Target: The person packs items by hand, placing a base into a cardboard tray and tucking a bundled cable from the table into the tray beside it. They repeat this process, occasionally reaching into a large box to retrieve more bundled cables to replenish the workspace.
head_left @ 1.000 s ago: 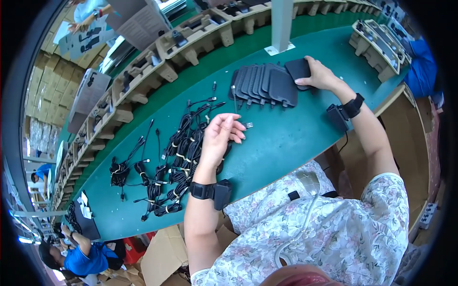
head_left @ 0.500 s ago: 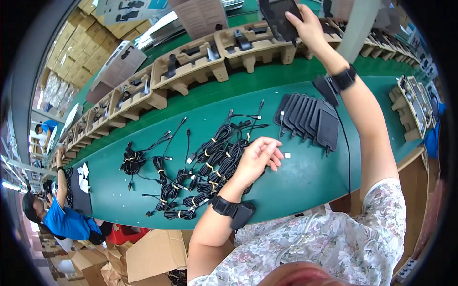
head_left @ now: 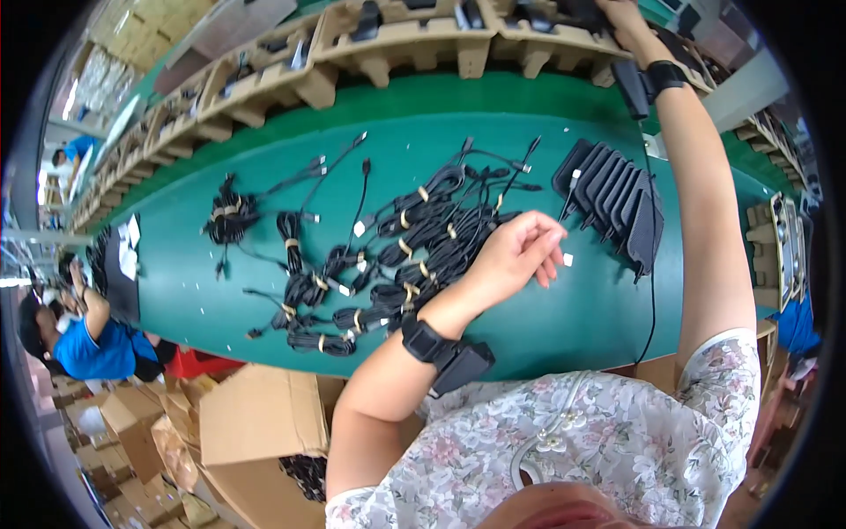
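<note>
My left hand [head_left: 520, 256] hovers over the right edge of a pile of black cables [head_left: 423, 238], its fingers loosely bent and apart with nothing in them. The cables are coiled, tied with pale bands, and have plugs at their ends. Just right of that hand stands an overlapping row of flat black panels [head_left: 617, 198] with short stubs on their lower edges. My right hand [head_left: 627, 22] reaches over the moulded cardboard trays at the upper edge. A dark flat panel [head_left: 577, 11] shows at its fingers, which are partly cut off by the picture's edge.
Brown moulded trays [head_left: 397, 44] holding black parts run along the table's far side. A separate tray [head_left: 775, 251] stands at the right end. A grey post [head_left: 749, 93] rises beside my right arm. A person in blue [head_left: 97, 339] sits far left; a cardboard box [head_left: 264, 414] stands below.
My head view has shifted. The panel in my right hand has gone from raised above the trays to down among them. My left hand stays beside the cables.
</note>
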Demonstrator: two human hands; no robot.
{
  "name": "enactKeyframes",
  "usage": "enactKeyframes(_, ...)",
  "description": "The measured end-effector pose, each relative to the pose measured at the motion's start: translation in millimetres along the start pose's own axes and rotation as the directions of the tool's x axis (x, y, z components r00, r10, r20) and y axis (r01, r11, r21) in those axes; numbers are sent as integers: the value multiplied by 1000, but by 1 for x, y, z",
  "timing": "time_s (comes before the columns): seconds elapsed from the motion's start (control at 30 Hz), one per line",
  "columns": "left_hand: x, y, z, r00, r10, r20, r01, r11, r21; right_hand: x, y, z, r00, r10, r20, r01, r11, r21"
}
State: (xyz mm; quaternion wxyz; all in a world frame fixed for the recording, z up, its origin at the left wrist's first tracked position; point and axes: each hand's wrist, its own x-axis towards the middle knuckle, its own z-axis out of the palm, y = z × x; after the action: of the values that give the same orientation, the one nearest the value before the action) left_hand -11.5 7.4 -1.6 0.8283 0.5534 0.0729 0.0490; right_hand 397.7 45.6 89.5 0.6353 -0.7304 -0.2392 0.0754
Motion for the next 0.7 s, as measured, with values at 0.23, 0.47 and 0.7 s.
enactKeyframes(0.23,2,-3,-4,1000,-6,-22,7,1000,17,3,18,9,988,-152,5,152,982,-113)
enactKeyframes(0.47,7,-6,2,998,62,-25,-62,998,-22,-79,-38,29,397,-864,309,873,459,163)
enactKeyframes(0.7,-1,-8,-3,995,51,-90,-53,998,-21,-239,-56,151,158,-145,977,748,663,-23)
